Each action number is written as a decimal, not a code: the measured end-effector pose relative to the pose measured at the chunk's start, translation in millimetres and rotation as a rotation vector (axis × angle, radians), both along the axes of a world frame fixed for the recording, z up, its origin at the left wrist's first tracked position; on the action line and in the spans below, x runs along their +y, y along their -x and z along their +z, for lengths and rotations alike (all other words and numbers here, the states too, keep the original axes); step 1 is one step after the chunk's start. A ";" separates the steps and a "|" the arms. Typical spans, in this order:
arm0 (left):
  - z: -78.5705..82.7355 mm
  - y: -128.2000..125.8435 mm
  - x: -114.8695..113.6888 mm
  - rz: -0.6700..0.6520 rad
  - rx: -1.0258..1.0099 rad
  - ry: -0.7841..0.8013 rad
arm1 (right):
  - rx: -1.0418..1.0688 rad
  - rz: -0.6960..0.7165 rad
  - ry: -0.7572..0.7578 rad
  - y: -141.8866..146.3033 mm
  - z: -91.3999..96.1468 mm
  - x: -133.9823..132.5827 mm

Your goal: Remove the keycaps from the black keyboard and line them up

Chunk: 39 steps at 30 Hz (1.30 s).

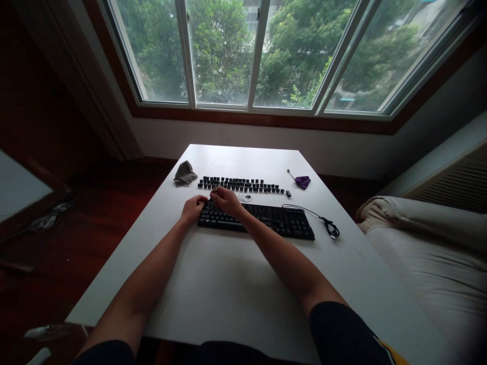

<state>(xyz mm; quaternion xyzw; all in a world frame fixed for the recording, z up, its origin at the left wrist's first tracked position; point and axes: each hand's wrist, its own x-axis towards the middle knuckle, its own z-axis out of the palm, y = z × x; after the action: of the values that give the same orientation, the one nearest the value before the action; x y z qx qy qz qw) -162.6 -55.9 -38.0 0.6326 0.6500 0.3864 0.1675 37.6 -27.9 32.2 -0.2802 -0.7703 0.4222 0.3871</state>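
A black computer keyboard lies on the white table, some of its keycaps off along the upper left. My left hand grips the keyboard's far left corner, its fingers curled against the edge. Above that same corner, my right hand is closed in a pinch around something small, too tiny to make out. Loose black keycaps are set out in rows just behind the keyboard. Between them and the keyboard lies a round white ring-shaped object.
A grey cloth sits at the table's far left. Toward the far right are a purple cloth, a small brush and a small dark piece. The coiled cable lies right of the keyboard. A covered sofa stands beside the white table.
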 end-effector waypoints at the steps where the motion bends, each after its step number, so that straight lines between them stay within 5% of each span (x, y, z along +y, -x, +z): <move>1: 0.9 0.0 -0.3 0.005 0.012 0.004 | -0.022 -0.005 -0.015 6.3 -0.9 1.3; 15: 5.8 -2.0 -2.8 0.011 0.026 0.028 | -0.255 -0.115 -0.245 18.0 -33.6 7.6; 26: 5.4 12.7 1.9 -0.119 0.129 -0.015 | 0.006 -0.148 0.032 11.5 -31.5 0.9; 34: 5.3 20.7 3.0 -0.235 0.126 -0.014 | 0.236 0.058 0.342 17.2 -37.1 7.8; 39: 2.9 20.7 6.0 -0.178 0.152 0.015 | 0.231 0.068 0.236 16.1 -37.2 11.7</move>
<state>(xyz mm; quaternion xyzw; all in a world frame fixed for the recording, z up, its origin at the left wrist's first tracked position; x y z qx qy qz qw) -183.2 -49.9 -35.1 0.7140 0.6048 0.3161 0.1564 21.4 -16.2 -5.1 -0.2472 -0.6745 0.5522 0.4231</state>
